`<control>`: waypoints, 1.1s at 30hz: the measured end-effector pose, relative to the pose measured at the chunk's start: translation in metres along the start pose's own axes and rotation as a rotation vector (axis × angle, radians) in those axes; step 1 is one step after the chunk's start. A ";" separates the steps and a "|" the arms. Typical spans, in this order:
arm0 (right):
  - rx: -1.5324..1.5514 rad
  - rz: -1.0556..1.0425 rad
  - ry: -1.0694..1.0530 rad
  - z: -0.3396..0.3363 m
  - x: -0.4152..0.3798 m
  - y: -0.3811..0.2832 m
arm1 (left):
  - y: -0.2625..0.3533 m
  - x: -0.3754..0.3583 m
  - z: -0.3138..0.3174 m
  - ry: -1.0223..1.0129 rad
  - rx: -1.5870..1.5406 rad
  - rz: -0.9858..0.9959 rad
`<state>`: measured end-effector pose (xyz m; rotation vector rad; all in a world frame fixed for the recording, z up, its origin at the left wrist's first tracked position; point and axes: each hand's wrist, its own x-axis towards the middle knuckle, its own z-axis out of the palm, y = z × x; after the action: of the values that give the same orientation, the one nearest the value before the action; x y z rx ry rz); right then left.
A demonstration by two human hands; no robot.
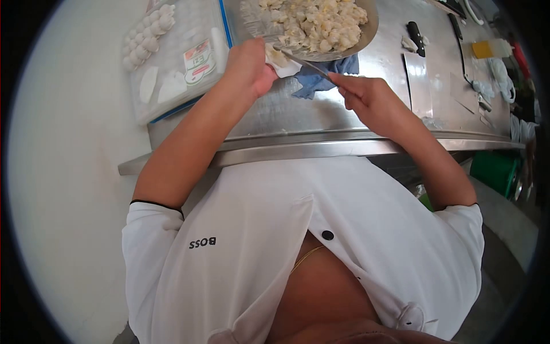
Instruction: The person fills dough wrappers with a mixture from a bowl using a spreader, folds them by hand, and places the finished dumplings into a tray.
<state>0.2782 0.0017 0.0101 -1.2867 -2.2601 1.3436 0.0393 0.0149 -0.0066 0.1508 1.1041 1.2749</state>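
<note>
In my left hand (250,67) lies a thin white dumpling wrapper (289,69) with a little pale filling on it, fingers curled beneath. My right hand (366,98) grips the end of a slim metal spatula (309,65), whose far tip touches or hovers over the wrapper. Just beyond both hands stands a wide metal bowl (372,23) heaped with chunky, pale filling (323,26), with clear plastic film along its left side. A crumpled blue cloth (321,80) is under the bowl's near edge.
Left, a lidded plastic tray (200,34) with blue edging carries rows of white dumplings (150,37) and a printed label. Rightward on the steel table (275,117) are a black-handled cleaver (418,80), another knife-like tool (458,46) and a yellow squeeze bottle (487,49). A wall borders the left.
</note>
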 end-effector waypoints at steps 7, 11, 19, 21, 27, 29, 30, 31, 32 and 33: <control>-0.121 -0.189 0.014 -0.020 -0.024 -0.006 | 0.009 -0.018 -0.004 -0.024 -0.069 0.005; -0.087 -0.287 0.150 -0.019 -0.031 -0.014 | 0.016 -0.027 -0.006 -0.134 -0.020 0.036; 0.019 -0.103 0.175 -0.026 -0.029 -0.031 | 0.037 -0.050 -0.023 -0.158 -0.144 0.107; -0.113 -0.099 0.219 -0.027 -0.008 -0.027 | 0.042 -0.058 -0.026 -0.198 -0.148 0.111; -0.762 0.030 0.055 0.010 0.049 -0.023 | 0.043 -0.085 -0.026 -0.388 -0.195 0.095; -0.643 -0.415 0.333 0.026 0.048 -0.036 | 0.046 -0.091 -0.029 -0.415 -0.231 0.096; -0.648 -0.425 0.328 0.034 0.046 -0.047 | 0.046 -0.092 -0.031 -0.426 -0.240 0.104; -0.452 -0.466 0.313 0.041 0.044 -0.062 | 0.047 -0.093 -0.033 -0.438 -0.248 0.113; -0.256 -0.504 0.296 0.046 0.044 -0.071 | 0.046 -0.091 -0.034 -0.436 -0.253 0.123; -0.257 -0.512 0.292 0.050 0.043 -0.077 | 0.046 -0.090 -0.034 -0.402 -0.261 0.144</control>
<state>0.1802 -0.0111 0.0325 -0.8096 -2.3722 0.6636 -0.0067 -0.0582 0.0569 0.2799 0.5863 1.4288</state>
